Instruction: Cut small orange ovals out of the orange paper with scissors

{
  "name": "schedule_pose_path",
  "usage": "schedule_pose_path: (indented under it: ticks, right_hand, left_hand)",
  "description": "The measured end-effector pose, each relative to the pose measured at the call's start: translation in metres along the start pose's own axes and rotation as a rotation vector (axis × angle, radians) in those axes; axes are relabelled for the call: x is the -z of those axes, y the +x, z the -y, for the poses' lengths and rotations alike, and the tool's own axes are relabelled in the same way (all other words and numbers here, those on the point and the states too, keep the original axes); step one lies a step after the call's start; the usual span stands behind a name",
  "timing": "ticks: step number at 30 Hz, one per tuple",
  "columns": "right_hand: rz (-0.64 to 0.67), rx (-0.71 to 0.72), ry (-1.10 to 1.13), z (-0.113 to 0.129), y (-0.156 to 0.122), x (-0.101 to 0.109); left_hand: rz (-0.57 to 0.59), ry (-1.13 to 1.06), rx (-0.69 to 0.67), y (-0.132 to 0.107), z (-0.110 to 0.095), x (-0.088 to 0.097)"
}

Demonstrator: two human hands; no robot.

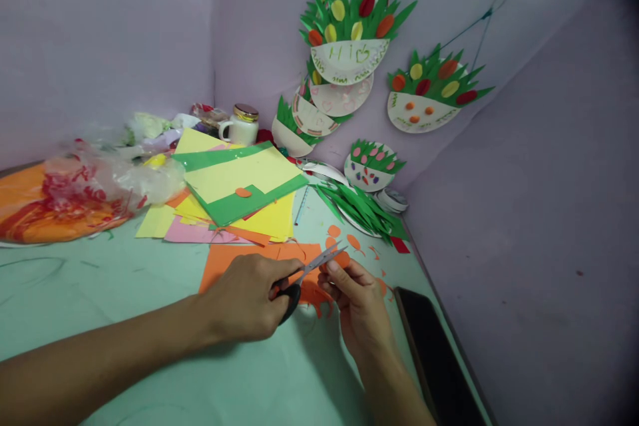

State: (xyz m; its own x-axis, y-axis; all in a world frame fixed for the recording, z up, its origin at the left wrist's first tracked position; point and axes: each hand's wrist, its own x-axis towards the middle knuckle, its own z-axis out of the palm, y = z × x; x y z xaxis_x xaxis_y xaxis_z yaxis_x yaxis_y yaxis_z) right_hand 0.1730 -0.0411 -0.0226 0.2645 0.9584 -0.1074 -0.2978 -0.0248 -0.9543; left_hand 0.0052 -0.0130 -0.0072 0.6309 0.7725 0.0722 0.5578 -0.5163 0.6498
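Item: your left hand (247,303), forearm entering from 8 o'clock and lying low across the pale green table (124,293), knuckles up, fingers curled shut through the black handles of the scissors (314,265). Blades: narrowly parted, tips pointing toward 2 o'clock. Item: your right hand (357,303), wrist rising from 5 o'clock, palm turned inward, thumb and fingertips pinched on a small orange paper piece (343,258) held right at the blades. Whether the blades are already biting into it you cannot tell. Beneath both hands: an orange sheet (224,259), flat on the table, with cut orange ovals (333,231) scattered at 1 o'clock of the scissors. At 11 o'clock of the hands: a stack of yellow, green and pink paper (239,190). At 1 o'clock: a heap of green paper leaves (359,210). At 4 o'clock, just beside your right wrist: a dark flat phone (429,339). At 10 o'clock, well apart: a crumpled plastic bag (100,180). On the wall at 12 o'clock: paper-plate flower baskets (349,60)
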Motion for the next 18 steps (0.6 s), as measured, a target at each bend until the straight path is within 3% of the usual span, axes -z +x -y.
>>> schedule_pose_path:
  ticks: [18]
  right_hand:
    - [-0.009, -0.039, 0.013, 0.0021, 0.0008, -0.0023]
  left_hand:
    - [0.002, -0.064, -0.037, 0.0024, 0.0055, -0.0012]
